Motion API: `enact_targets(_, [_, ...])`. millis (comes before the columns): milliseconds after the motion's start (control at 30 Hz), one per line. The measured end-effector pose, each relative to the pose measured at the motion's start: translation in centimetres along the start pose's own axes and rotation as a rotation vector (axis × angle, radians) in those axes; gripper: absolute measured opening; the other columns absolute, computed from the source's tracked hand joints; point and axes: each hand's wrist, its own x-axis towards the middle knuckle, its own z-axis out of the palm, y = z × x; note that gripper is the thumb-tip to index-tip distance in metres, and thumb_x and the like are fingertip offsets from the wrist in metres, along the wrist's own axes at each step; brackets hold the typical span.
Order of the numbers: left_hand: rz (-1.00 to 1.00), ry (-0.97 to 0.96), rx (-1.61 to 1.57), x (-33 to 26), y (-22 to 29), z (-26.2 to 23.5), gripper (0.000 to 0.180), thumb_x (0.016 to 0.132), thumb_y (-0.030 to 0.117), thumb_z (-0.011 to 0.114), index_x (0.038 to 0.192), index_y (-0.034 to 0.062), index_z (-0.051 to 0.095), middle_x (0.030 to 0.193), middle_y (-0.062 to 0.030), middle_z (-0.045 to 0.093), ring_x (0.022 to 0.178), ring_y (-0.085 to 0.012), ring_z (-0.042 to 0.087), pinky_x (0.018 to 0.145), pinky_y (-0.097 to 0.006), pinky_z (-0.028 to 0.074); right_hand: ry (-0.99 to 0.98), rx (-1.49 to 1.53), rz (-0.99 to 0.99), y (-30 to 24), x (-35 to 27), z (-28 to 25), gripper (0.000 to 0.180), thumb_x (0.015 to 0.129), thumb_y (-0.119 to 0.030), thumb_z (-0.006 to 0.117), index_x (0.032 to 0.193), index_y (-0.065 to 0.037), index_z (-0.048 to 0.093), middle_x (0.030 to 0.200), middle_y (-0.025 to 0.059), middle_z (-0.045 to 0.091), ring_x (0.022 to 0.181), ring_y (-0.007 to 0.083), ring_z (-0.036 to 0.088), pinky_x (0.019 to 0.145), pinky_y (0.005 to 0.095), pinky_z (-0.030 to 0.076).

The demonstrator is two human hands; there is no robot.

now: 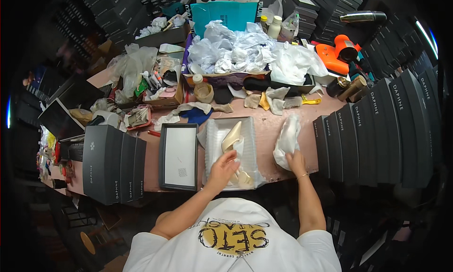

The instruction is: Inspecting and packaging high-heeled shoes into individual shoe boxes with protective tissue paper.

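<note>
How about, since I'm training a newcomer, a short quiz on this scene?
1. Which hand holds the white bundle?
2. True or false: the crumpled paper lies left of the orange object.
3. Which is nearest the left hand: a) yellow brush, b) cream shoe, c) blue cloth?

Key: 1. The right hand. 2. True. 3. b.
</note>
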Motion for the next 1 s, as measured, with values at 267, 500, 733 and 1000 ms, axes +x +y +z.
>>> enact_targets(267, [0.147,0.277,-0.201,0.6,-3.3,1.3,0.050,0.089,0.013,0.062,0.133,0.0025,0.039,0.121,-0.0092,0.053,0.108,-0.0165,0.053,0.092,-0.031,0.045,-0.099,0.723,-0.561,-20.1,-8.6,-3.7,0.048,0.085,-0.020,0.062,0.125,0.004,0.047,0.119,0.0290,0.050,0.110,0.0433,0.050,0.091,0.0434,0.042])
enact_targets(500, [0.101,0.279,-0.392,-2.8,0.4,-3.5,0.042,0.095,0.028,0.054,0.127,0.0027,0.048,0.114,-0.0080,0.058,0.104,-0.0173,0.055,0.093,-0.031,0.043,0.088,0.198,-1.048,-24.8,-3.1,-7.4,0.045,0.077,-0.018,0.069,0.120,-0.011,0.057,0.133,0.0125,0.046,0.132,0.0380,0.030,0.107,0.0573,0.016])
enact_targets(733, [-0.084,0.301,-0.715,-3.9,-1.9,-11.9,0.059,0.096,0.049,0.039,0.128,-0.0001,0.047,0.116,-0.0121,0.059,0.103,-0.0219,0.059,0.089,-0.036,0.049,-0.462,0.676,-0.846,-28.1,-11.9,-5.6,0.043,0.083,-0.018,0.065,0.122,-0.006,0.054,0.122,0.0192,0.053,0.123,0.0376,0.044,0.100,0.0456,0.037])
enact_targets(1000, [-0.182,0.035,-0.384,-4.4,0.7,-15.7,0.056,0.097,0.047,0.039,0.125,0.0001,0.049,0.117,-0.0137,0.059,0.105,-0.0217,0.059,0.091,-0.035,0.048,-0.312,-0.017,-0.988,-26.7,-6.7,-6.9,0.060,0.070,-0.030,0.073,0.120,-0.007,0.050,0.087,0.0127,0.058,0.081,0.0328,0.060,0.070,0.0423,0.049])
